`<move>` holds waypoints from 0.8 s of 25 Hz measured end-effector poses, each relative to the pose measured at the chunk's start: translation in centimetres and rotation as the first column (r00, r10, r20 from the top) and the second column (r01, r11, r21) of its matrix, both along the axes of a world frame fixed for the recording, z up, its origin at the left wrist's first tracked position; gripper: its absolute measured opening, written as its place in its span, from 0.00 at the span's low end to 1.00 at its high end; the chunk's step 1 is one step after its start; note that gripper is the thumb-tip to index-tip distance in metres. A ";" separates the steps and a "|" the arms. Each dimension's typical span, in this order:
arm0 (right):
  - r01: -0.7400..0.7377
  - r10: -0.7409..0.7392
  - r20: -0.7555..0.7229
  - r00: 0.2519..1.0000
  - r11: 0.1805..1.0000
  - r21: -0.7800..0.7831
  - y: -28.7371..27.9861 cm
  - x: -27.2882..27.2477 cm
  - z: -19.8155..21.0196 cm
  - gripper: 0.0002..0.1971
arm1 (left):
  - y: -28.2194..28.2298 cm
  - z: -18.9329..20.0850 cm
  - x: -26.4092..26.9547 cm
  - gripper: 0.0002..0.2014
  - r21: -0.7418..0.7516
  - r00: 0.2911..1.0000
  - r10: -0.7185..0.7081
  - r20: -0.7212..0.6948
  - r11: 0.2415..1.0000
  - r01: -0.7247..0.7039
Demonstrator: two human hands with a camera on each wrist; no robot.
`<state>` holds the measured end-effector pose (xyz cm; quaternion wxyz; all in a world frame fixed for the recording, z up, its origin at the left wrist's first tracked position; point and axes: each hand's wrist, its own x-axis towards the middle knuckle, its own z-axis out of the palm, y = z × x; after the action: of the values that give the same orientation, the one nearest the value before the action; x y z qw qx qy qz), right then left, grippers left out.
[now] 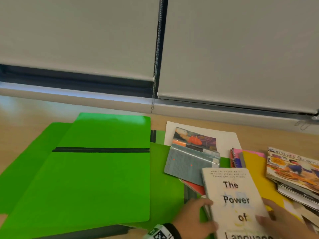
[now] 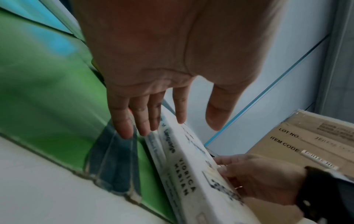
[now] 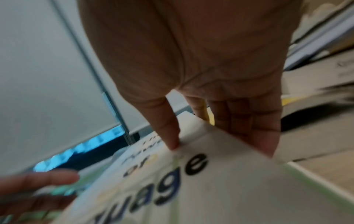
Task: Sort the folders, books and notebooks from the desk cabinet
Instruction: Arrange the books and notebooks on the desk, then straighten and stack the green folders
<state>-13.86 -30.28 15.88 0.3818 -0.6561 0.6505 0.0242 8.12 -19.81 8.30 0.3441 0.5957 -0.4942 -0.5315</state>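
A white book titled "The Power of Language" (image 1: 236, 202) is tilted up at the desk's front right, over a pile of notebooks. My right hand (image 1: 283, 221) pinches its right edge, thumb (image 3: 170, 136) on the cover and fingers (image 3: 254, 128) beneath. My left hand (image 1: 195, 216) is at the book's spine (image 2: 184, 166), fingers (image 2: 134, 121) straight and touching it, thumb held apart. Large green folders (image 1: 96, 169) lie flat on the left. A grey plastic-wrapped book (image 1: 188, 163) lies behind the white one.
A yellow folder (image 1: 259, 178) and a pink spiral notebook (image 1: 236, 157) lie under the pile. Stacked magazines (image 1: 293, 169) sit at the right edge. A white printed sheet (image 1: 203, 135) lies near the window sill. A cardboard box (image 2: 306, 144) stands below the desk.
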 end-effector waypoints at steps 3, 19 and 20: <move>-0.136 0.097 -0.289 0.952 0.984 -0.117 -0.3 0.0 -1.2 0.46 | 0.1 -0.2 0.4 0.18 -0.026 0.996 0.073 0.057 0.997 -0.072; -0.350 0.305 0.460 0.834 0.937 0.014 -0.4 25.1 -4.8 0.27 | 5.7 -0.1 22.8 0.12 -0.076 0.753 0.639 0.157 0.768 -0.636; -0.286 0.238 0.464 0.853 0.958 0.033 -0.6 26.5 -5.2 0.27 | 6.6 -0.4 25.1 0.14 -0.068 0.703 0.682 0.200 0.726 -0.685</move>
<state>12.60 -30.92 10.70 0.5492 -0.7057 0.4454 -0.0453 33.23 -13.22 7.87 0.4584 0.7912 -0.2687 -0.3027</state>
